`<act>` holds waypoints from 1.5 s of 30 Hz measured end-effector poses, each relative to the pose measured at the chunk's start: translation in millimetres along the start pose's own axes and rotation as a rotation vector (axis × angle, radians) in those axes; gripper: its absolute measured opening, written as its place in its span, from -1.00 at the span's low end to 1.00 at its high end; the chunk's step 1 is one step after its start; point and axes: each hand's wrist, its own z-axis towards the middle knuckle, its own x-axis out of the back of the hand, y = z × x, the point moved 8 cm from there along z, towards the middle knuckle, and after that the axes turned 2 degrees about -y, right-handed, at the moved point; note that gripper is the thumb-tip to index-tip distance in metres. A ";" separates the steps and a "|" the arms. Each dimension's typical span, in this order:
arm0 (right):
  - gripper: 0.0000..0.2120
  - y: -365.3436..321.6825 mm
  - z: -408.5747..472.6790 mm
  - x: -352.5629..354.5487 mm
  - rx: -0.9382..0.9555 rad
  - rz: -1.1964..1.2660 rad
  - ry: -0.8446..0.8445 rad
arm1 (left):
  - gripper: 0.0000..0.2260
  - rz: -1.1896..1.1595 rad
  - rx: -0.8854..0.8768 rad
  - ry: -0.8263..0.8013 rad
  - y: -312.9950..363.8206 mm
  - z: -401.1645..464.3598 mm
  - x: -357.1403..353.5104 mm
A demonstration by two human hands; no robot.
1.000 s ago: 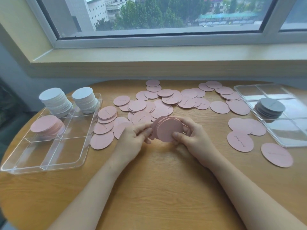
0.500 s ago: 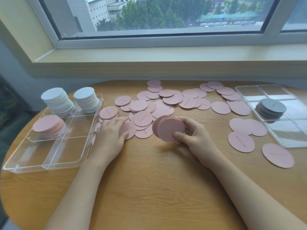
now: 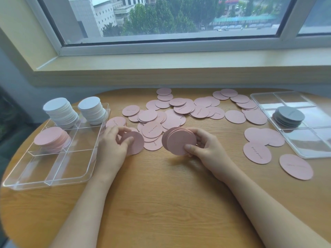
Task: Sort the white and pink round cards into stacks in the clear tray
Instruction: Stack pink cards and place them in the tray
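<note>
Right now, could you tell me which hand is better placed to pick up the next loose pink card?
Left. The left hand pinches only a single pink card beside the loose pink cards, while the right hand is full, gripping the gathered pink stack.

Setting: upper-floor room, office or home, cannot tell which. Rounded wooden table (image 3: 161, 203) stands against a wide sill (image 3: 179, 58) under a large window (image 3: 170, 15); buildings, trees and a street lie below.
</note>
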 end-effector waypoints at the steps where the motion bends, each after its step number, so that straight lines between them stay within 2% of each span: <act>1: -0.63 0.1 0.0 -0.2 -0.002 0.003 -0.001 | -0.76 -0.080 0.026 0.012 -0.9 -0.1 1.2; 5: -0.64 -0.6 -0.5 -1.9 -0.011 0.014 -0.022 | -0.82 -0.385 0.100 -0.007 -3.0 -1.2 -6.5; 8: -0.64 -2.3 -1.4 -4.0 -0.016 0.043 -0.038 | -0.92 -0.535 0.095 -0.100 9.1 -6.1 -21.5; 14: -0.64 -5.2 -3.9 -1.5 -0.003 0.055 -0.042 | -0.91 -0.470 -0.013 -0.242 37.8 -15.6 -42.2; 19: -0.64 -6.7 -3.8 -3.5 -0.001 0.050 -0.054 | -0.91 -0.456 -0.040 -0.224 36.5 -16.2 -41.0; 23: -0.64 -9.1 -3.0 -1.8 0.014 0.071 -0.026 | -0.90 -0.486 -0.011 -0.109 32.9 -15.7 -31.2; 28: -0.64 -11.3 -4.1 -2.2 0.026 0.088 -0.036 | -0.88 -0.403 -0.049 -0.143 36.4 -19.3 -40.8; 31: -0.63 -10.8 -3.8 -2.9 0.023 0.079 -0.042 | -0.92 -0.376 -0.078 -0.244 43.9 -23.3 -51.3; 37: -0.64 -11.1 -3.6 -5.4 0.005 0.031 -0.063 | -0.79 -0.439 -0.109 -0.480 57.0 -33.7 -68.2; 41: -0.61 -11.0 -4.5 -4.2 0.015 0.064 -0.058 | -0.70 -0.490 -0.127 -0.540 70.8 -40.2 -69.7; 45: -0.57 -10.4 -3.4 -4.6 0.016 0.041 -0.068 | -0.73 -0.417 -0.193 -0.521 69.1 -34.8 -66.8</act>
